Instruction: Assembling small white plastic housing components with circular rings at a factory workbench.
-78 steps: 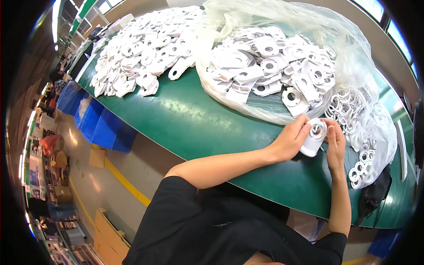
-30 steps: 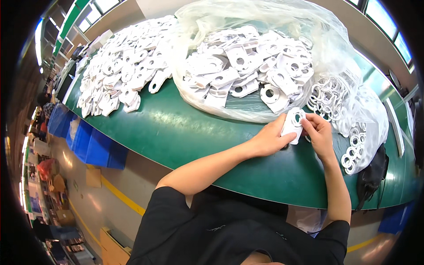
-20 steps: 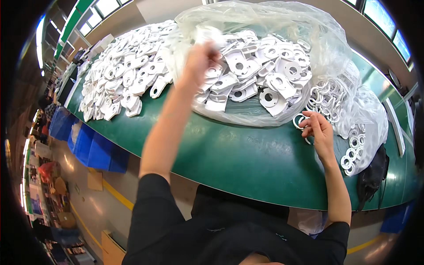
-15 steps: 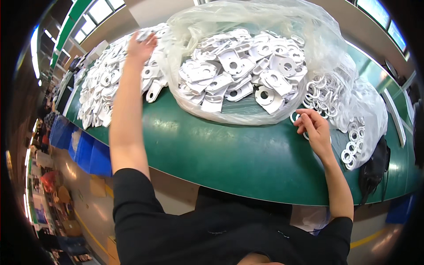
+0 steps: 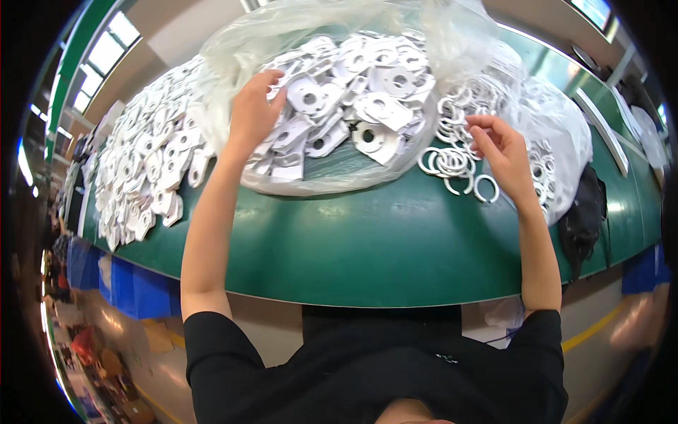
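Reaching over the left part of a clear plastic bag (image 5: 332, 189), my left hand (image 5: 256, 106) has its thumb and fingers apart, close to a pile of white plastic plates with round holes (image 5: 311, 99). No held piece shows in it. My right hand (image 5: 505, 155) hovers at the heap of white C-shaped rings (image 5: 452, 161), its fingers loosely bent and thumb apart from the index finger. Nothing can be seen in that hand. One single ring (image 5: 486, 189) lies just below its fingers on the green table (image 5: 339, 247).
A second large heap of white plates (image 5: 152, 148) spreads across the table's left side. On the right are another clear bag (image 5: 565, 134) with more rings, a black bag (image 5: 583, 215) and a long white strip (image 5: 604, 131). Blue bins (image 5: 141, 286) stand below the left edge.
My left hand has moved from the left heap of plates rightward to the bag's pile. My right hand stays by the rings, now over them. The whole view has shifted.
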`<state>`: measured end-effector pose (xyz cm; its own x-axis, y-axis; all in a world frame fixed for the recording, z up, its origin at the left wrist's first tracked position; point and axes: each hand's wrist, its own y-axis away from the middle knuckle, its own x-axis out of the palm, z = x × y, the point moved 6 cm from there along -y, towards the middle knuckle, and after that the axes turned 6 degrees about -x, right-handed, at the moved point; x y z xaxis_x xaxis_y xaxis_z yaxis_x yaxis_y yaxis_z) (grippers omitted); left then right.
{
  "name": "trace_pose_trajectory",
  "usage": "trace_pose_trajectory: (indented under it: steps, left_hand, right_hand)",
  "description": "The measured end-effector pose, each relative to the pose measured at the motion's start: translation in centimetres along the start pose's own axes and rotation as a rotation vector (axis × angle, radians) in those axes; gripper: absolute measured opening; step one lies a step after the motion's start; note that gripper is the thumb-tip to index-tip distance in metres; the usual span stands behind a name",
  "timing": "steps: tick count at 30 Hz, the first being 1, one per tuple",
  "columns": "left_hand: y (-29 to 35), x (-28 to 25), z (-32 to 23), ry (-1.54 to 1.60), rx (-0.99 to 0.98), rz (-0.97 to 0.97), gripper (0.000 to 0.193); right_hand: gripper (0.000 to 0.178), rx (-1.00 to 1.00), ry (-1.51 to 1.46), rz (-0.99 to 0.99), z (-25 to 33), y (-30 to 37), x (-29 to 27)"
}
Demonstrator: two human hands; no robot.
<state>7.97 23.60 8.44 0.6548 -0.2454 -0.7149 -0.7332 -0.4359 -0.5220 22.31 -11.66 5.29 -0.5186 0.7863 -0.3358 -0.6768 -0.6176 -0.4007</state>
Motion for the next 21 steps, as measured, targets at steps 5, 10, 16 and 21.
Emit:
trace_pose_trajectory:
  steps: [5, 10, 16, 21]
  left_hand:
    - [1.6, 4.3, -3.4, -0.700, 0.517, 0.132, 0.044]
    - [0.2, 3.4, -3.7, -0.675, 0.552, 0.094, 0.034]
    - [2.0, -0.1, -7.5, 0.387, -0.111, -0.018, 0.032]
    - [9.5, 6.6, -11.7, 1.228, -0.602, 0.498, 0.041]
  right_hand:
    - [0.015, -0.105, 0.350, 0.031, 0.7, -0.9, -5.7]
    - [0.013, 0.328, 0.808, 0.399, -3.4, 1.4, -9.1]
    - [0.032, 0.303, 0.983, 0.194, -4.7, 0.9, -9.9]
    - [0.045, 0.091, 1.085, 0.215, -4.2, 0.6, -6.5]
